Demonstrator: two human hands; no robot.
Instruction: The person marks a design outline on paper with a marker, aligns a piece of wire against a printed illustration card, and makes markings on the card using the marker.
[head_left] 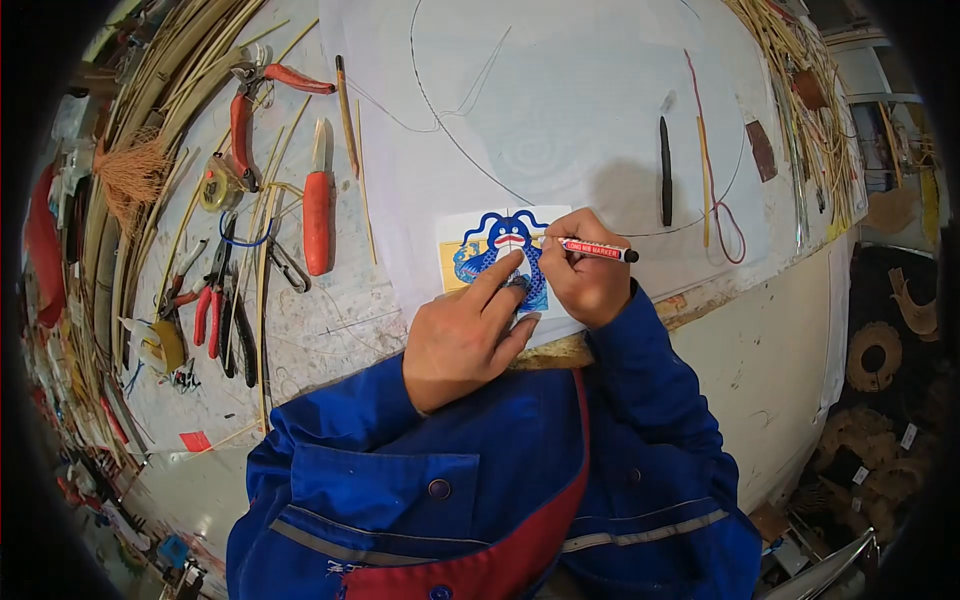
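Near the table's front edge lies a paper picture of a blue fish-like creature (482, 264) with a red mouth and curling feelers. My left hand (458, 335) rests on its lower part, fingers stretched out and apart, pressing the paper flat. A red and white marker (595, 248) with a black end sits in the pinched fingers of my right hand (590, 285). Its tip points left at the picture's right side, beside the creature's head; I cannot tell whether it touches the paper. Both hands cover parts of the drawing.
Beneath lies a large white sheet (570, 100) crossed by a thin curved line. To the right are a black pen (666, 172) and a red cord (738, 240). On the left lie an orange-handled knife (316, 215), red-handled shears (240, 130), pliers (212, 305) and bamboo strips (185, 80).
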